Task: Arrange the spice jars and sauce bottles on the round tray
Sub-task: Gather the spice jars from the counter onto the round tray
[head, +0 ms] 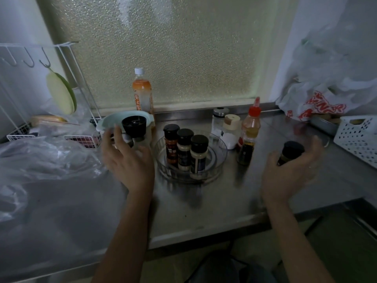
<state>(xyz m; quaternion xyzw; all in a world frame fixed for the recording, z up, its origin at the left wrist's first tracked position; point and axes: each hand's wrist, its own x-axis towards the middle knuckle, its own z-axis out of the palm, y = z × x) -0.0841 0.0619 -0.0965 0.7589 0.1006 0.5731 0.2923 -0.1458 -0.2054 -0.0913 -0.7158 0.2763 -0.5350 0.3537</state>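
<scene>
A clear round tray [219, 160] sits mid-counter with three black-capped spice jars [184, 149] standing in a row inside it. Just right of the tray stand a red-capped sauce bottle [251, 121], a small dark sauce bottle [245, 151], a white-filled jar with a beige lid [230, 129] and a steel-capped shaker [218, 119]. My right hand [289, 170] curls around a dark-lidded spice jar [290, 152] over the counter, right of the tray. My left hand [126, 158] hovers with fingers spread, left of the tray, in front of a black grinder [134, 126].
A pale green bowl [110, 121] and an orange-labelled drink bottle [142, 92] stand behind my left hand. Clear plastic bags [47, 170] cover the left counter by a white wire rack [18, 133]. A white perforated basket [359, 135] and a printed plastic bag [318, 105] sit at the right.
</scene>
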